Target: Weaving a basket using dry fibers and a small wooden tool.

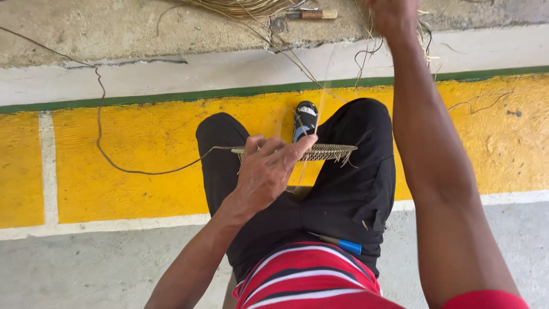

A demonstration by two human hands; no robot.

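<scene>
A flat woven fibre piece point(326, 152) rests edge-on across my knees, over my black trousers point(343, 194). My left hand point(269, 169) pinches its near edge with fingers and thumb closed on it. My right hand point(392, 14) is stretched far forward at the top edge of the view, closed on thin fibre strands point(329, 86) that run back down to the woven piece. My right forearm crosses the right side of the view.
A bundle of dry fibres point(240, 7) and a small handled tool point(311, 14) lie on the concrete step ahead. A long loose strand point(103, 137) curls over the yellow painted floor point(143, 149). A sandalled foot point(306, 119) shows between my knees. A blue-tipped object point(343, 245) sits at my waist.
</scene>
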